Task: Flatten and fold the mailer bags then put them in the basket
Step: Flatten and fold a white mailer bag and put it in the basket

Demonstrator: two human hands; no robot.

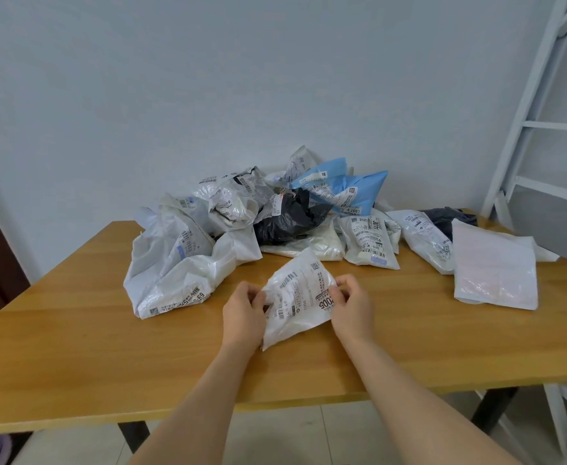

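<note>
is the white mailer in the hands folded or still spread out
Spread, not folded: white mailer shows its whole crumpled label face, left hand and right hand pinching opposite edges.

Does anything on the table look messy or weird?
Yes. The pile of bags at the back of the table is crumpled and heaped. Both hands, left hand and right hand, grip one wrinkled white bag.

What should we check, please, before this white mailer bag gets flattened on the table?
1. Left hand grips white mailer bag: ok.
2. Right hand grips its other edge: ok.
3. Bag apart from the pile of bags: ok.
4. Bare table in front for flattening: ok.
5. Bag already flat: not ok, crumpled.
6. Basket in view: not ok.
</note>
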